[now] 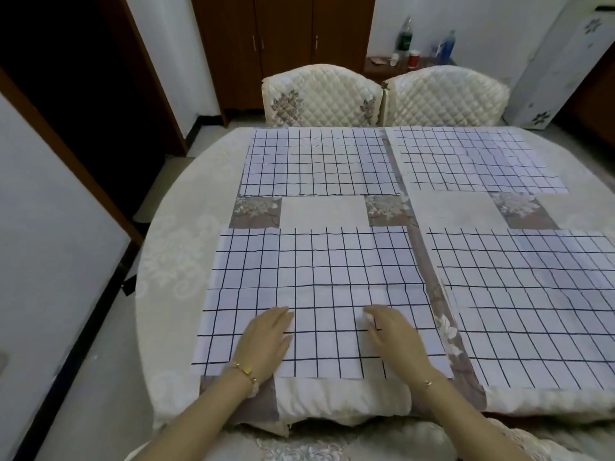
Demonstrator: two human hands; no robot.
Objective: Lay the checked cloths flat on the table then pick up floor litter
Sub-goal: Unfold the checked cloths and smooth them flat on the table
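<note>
Dim, bluish, soft light; edges bowed, slight blur

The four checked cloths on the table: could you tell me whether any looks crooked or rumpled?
Nothing stands out. All four lie flat in a two-by-two grid; both hands, left and right, press the near-left cloth.

Four white checked cloths with dark grid lines lie flat in a two-by-two arrangement on the surface: far left (319,161), far right (472,161), near left (316,277), near right (532,304), none overlapping.
</note>
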